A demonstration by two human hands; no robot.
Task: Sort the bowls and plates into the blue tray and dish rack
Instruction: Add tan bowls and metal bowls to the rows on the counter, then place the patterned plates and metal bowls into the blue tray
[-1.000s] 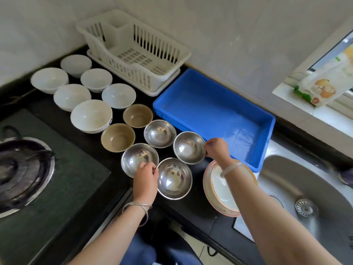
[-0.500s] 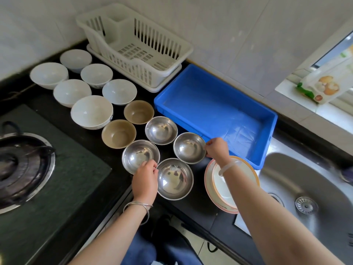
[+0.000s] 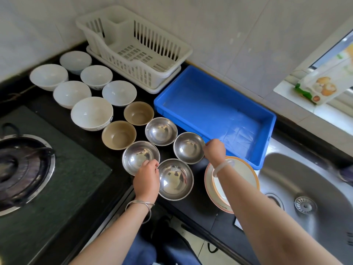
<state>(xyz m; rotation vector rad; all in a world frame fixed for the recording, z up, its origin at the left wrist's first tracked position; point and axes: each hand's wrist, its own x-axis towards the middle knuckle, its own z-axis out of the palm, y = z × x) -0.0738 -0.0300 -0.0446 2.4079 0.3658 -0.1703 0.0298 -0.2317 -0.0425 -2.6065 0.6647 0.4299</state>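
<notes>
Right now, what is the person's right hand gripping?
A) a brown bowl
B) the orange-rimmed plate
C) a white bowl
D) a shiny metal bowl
D: the right hand pinches the rim of the metal bowl nearest the blue tray, while the left hand holds the rim of the front-left metal bowl.

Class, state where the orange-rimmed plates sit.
In the head view, right of centre, the orange-rimmed white plates lie beside the blue plastic tray and the steel sink.
</notes>
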